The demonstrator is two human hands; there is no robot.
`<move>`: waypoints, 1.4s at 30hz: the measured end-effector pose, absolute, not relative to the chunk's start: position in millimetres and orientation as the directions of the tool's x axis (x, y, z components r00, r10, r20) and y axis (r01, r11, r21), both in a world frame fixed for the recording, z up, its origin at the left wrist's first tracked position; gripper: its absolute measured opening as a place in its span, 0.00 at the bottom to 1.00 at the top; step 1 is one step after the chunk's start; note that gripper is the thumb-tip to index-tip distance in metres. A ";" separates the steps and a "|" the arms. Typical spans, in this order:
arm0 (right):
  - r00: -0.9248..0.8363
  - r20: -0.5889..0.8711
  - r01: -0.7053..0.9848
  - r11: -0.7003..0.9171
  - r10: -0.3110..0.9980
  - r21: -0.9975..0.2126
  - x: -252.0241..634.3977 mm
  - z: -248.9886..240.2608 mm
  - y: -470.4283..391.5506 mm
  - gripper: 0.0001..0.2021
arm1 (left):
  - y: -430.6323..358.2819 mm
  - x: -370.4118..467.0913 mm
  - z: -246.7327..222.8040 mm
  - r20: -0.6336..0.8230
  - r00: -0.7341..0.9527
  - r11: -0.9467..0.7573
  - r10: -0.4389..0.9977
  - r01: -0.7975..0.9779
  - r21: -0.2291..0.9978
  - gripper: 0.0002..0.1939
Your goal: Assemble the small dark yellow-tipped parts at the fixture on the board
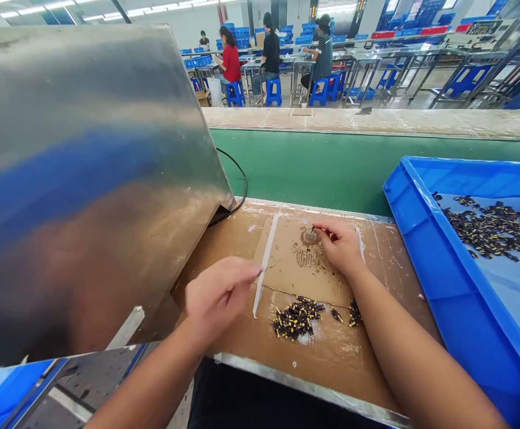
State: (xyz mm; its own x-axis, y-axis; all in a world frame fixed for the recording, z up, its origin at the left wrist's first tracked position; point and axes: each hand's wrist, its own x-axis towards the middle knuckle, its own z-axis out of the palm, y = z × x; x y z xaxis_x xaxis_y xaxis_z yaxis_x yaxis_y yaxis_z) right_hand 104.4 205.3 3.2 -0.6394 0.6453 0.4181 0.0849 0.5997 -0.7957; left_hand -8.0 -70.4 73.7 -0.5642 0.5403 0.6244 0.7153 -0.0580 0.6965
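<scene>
My left hand (224, 292) is closed in a pinch over the left side of the workbench, blurred by motion. Something small and dark seems to show at its fingertips, too unclear to name. My right hand (342, 245) pinches a small dark piece above a round, worn metal-like spot (310, 236) on a cardboard sheet (282, 262). Nearer to me lies a pile of small black parts with yellow ends (298, 317). One loose black-and-yellow part (336, 314) sits to its right, and several more (355, 313) are partly hidden by my right forearm.
A large metal housing (85, 179) fills the left, with a black cable (245, 179) behind it. At right stands a blue bin (447, 286) holding many similar parts (501, 229). Beyond the bench runs a green belt (304, 167). Several people sit at far tables.
</scene>
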 end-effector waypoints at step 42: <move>-0.793 -0.288 -0.148 -0.628 0.536 -0.764 146.5 72.9 112.7 0.14 | -5.1 -12.0 22.5 0.669 -0.424 -0.299 0.610 0.659 0.690 0.14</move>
State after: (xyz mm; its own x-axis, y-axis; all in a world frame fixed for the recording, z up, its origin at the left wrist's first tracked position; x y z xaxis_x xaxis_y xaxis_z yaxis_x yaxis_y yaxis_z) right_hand 146.5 112.7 72.9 -0.7934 0.5365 -0.2877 -0.1478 -0.6283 -0.7638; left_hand -12.0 -5.1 22.5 -0.4241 0.6100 0.6694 0.6591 -0.2990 0.6901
